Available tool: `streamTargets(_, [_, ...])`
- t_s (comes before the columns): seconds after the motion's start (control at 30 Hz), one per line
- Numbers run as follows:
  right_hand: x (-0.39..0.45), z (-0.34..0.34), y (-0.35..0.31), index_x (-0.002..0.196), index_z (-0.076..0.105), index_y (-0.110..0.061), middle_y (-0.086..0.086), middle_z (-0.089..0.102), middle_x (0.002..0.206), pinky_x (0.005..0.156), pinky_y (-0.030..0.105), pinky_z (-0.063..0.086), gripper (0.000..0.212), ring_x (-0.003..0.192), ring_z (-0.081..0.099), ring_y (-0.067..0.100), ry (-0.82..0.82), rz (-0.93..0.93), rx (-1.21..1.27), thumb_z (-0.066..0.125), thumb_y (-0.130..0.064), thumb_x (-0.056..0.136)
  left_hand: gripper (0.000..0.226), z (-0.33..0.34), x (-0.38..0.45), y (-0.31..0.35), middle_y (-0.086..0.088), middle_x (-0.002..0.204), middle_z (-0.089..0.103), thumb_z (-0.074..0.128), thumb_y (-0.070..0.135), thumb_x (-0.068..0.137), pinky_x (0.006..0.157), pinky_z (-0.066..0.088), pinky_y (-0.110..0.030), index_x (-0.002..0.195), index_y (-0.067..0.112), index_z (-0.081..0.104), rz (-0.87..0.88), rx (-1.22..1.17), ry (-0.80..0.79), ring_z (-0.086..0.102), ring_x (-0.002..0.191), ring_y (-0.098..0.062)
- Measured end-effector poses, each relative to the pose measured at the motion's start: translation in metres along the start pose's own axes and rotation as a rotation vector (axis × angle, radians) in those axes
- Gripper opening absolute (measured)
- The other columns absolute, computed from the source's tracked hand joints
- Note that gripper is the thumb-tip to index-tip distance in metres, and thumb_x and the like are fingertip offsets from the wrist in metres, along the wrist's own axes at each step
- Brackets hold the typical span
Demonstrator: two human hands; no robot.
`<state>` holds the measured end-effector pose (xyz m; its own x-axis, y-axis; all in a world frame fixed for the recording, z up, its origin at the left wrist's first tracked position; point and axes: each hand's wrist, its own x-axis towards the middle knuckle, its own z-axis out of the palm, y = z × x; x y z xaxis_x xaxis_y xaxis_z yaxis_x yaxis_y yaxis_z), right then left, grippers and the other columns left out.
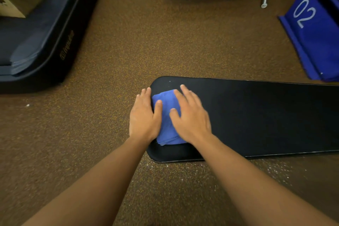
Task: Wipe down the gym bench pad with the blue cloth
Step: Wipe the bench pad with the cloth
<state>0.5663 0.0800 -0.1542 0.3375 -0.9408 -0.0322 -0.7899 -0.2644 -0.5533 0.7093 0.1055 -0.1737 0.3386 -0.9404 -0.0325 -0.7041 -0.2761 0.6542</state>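
Currently blue cloth [166, 119] sits folded at bench pad [256, 115] left end, left hand [144, 117] and right hand [191, 117] both pressing flat, fingers straight. Pad's long axis runs rightward; unwiped stretch probably that way.

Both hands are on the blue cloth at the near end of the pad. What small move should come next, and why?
Probably slide the blue cloth rightward along the bench pad. The left hand and right hand press it flat at the pad's left end, and most of the black surface stretches off to the right.
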Motion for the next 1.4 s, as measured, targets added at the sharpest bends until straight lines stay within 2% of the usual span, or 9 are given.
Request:
streamTargets(0.13, [-0.005, -0.013, 0.043, 0.141, 0.043, -0.015, 0.007, 0.037, 0.151, 0.112, 0.042, 0.027, 0.053, 0.139, 0.029, 0.023, 0.098, 0.062, -0.113, 0.05, -0.026, 0.09, 0.064, 0.003, -0.019, 0.021, -0.003, 0.158, 0.019, 0.036, 0.044, 0.092, 0.117, 0.015, -0.041, 0.148, 0.016, 0.025, 0.217, 0.164, -0.002, 0.008, 0.146, -0.019])
streamTargets(0.3, [-0.02, -0.015, 0.07, 0.143, 0.04, -0.016, 0.007, 0.035, 0.152, 0.115, 0.04, 0.017, 0.053, 0.142, 0.025, 0.024, 0.089, 0.071, -0.214, 0.047, -0.032, 0.093, 0.07, 0.023, -0.042, 0.032, -0.008, 0.16, 0.005, 0.025, 0.048, 0.092, 0.117, 0.004, -0.04, 0.151, 0.014, 0.011, 0.258, 0.391, -0.148, -0.003, 0.146, -0.023])
streamTargets(0.43, [-0.023, -0.007, 0.073, 0.147, 0.033, -0.015, 0.008, 0.027, 0.156, 0.118, 0.041, 0.012, 0.06, 0.145, 0.017, 0.024, 0.079, 0.057, -0.282, 0.032, -0.04, 0.093, 0.072, 0.042, -0.045, 0.03, -0.01, 0.159, -0.008, 0.009, 0.049, 0.09, 0.117, -0.004, -0.045, 0.151, 0.012, 0.0, 0.237, 0.521, -0.19, -0.014, 0.145, -0.027])
streamTargets(0.53, [-0.022, -0.006, 0.074, 0.148, 0.031, -0.015, 0.007, 0.023, 0.158, 0.119, 0.04, 0.01, 0.062, 0.146, 0.014, 0.023, 0.073, 0.069, -0.304, 0.028, -0.041, 0.092, 0.07, 0.042, -0.031, 0.027, -0.008, 0.159, -0.01, 0.006, 0.048, 0.091, 0.116, -0.006, -0.045, 0.151, 0.013, -0.005, 0.328, 0.589, -0.236, -0.016, 0.144, -0.027])
streamTargets(0.63, [-0.022, -0.005, 0.073, 0.148, 0.03, -0.016, 0.007, 0.023, 0.158, 0.119, 0.04, 0.009, 0.062, 0.146, 0.013, 0.022, 0.07, 0.08, -0.314, 0.027, -0.041, 0.092, 0.069, 0.038, -0.002, 0.028, -0.003, 0.159, -0.011, 0.003, 0.049, 0.09, 0.117, -0.005, -0.044, 0.15, 0.017, -0.007, 0.408, 0.614, -0.278, -0.016, 0.145, -0.023])
streamTargets(0.77, [-0.022, -0.005, 0.075, 0.149, 0.029, -0.017, 0.006, 0.022, 0.158, 0.119, 0.04, 0.009, 0.063, 0.146, 0.014, 0.022, 0.061, 0.078, -0.332, 0.025, -0.044, 0.092, 0.062, 0.037, 0.04, 0.031, -0.001, 0.16, -0.001, 0.022, 0.044, 0.098, 0.118, -0.002, -0.042, 0.151, 0.017, 0.003, 0.458, 0.596, -0.288, -0.01, 0.146, -0.02])
streamTargets(0.93, [-0.022, -0.006, 0.076, 0.148, 0.03, -0.018, 0.005, 0.023, 0.158, 0.119, 0.04, 0.011, 0.063, 0.146, 0.015, 0.022, 0.058, 0.074, -0.34, 0.024, -0.045, 0.092, 0.059, 0.036, 0.054, 0.034, -0.004, 0.16, 0.007, 0.029, 0.038, 0.098, 0.118, 0.0, -0.042, 0.15, 0.015, 0.014, 0.432, 0.562, -0.226, -0.004, 0.146, -0.021])
streamTargets(1.17, [-0.022, -0.005, 0.075, 0.148, 0.032, -0.016, 0.006, 0.025, 0.157, 0.118, 0.041, 0.012, 0.064, 0.145, 0.016, 0.023, 0.066, 0.079, -0.346, 0.023, -0.044, 0.09, 0.071, 0.03, 0.0, 0.024, -0.006, 0.158, -0.018, 0.031, 0.027, 0.092, 0.118, -0.007, -0.041, 0.15, 0.013, -0.007, 0.267, 0.481, -0.286, -0.021, 0.143, -0.021])
streamTargets(1.4, [-0.022, -0.004, 0.072, 0.147, 0.033, -0.014, 0.009, 0.028, 0.156, 0.118, 0.044, 0.016, 0.062, 0.145, 0.02, 0.026, 0.069, 0.091, -0.361, 0.025, -0.039, 0.09, 0.071, 0.033, -0.036, 0.028, -0.005, 0.154, -0.022, 0.009, 0.034, 0.081, 0.117, -0.009, -0.043, 0.144, 0.015, -0.016, 0.368, 0.539, -0.31, -0.024, 0.142, -0.024])
